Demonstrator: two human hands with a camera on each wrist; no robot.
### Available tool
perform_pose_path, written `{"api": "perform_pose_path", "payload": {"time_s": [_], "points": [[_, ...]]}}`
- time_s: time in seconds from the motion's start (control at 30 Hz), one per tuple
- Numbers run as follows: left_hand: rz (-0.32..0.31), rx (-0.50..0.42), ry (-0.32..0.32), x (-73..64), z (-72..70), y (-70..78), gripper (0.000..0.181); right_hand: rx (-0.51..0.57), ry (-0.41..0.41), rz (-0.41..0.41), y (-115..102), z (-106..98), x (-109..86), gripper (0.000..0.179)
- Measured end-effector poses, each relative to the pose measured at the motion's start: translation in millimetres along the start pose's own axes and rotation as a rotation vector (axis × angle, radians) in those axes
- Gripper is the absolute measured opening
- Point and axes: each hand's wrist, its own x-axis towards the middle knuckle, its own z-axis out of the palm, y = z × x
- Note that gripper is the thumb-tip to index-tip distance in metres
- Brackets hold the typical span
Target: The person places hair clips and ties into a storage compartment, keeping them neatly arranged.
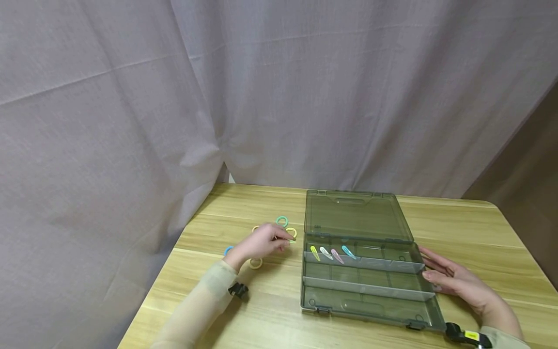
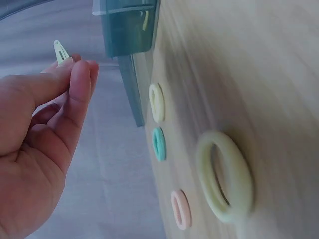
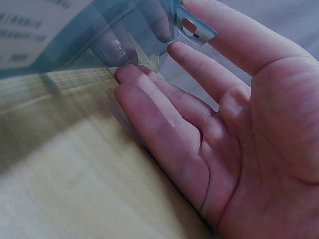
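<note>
Grey curtain (image 1: 283, 97) behind wood-grain table (image 1: 266, 310); open box (image 1: 370, 305) on top.

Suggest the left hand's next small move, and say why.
Probably carry the left hand rightward to the rear divider of the open box: that hand pinches a pale clip, and four clips already line the divider, leaving bare edge right of the blue clip.
</note>
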Motion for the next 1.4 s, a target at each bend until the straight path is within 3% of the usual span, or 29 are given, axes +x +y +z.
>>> {"api": "perform_pose_path", "payload": {"time_s": [0.2,0.37,0.8,1.1,1.4], "points": [[0.052,0.07,0.025,16.7,3.1,8.0,0.018,0.004,0.005,0.001,0.1,-0.2,0.2,0.072],[0.021,0.004,0.024,32.7,10.2,15.7,0.019,0.001,0.008,0.005,1.1,-0.5,0.3,0.071],[0.043,0.011,-0.039,78.4,41.2,42.1,0.008,-0.009,0.007,0.021,0.7,0.0,0.2,0.072],[0.086,0.211,-0.06,103.9,60.2,59.6,0.014,-0.007,0.012,-0.007,0.1,1.8,-0.9,0.071],[0.001,0.146,-0.121,119.3,75.1,74.4,0.013,-0.003,0.01,-0.021,0.8,1.4,-1.0,0.071]]}}
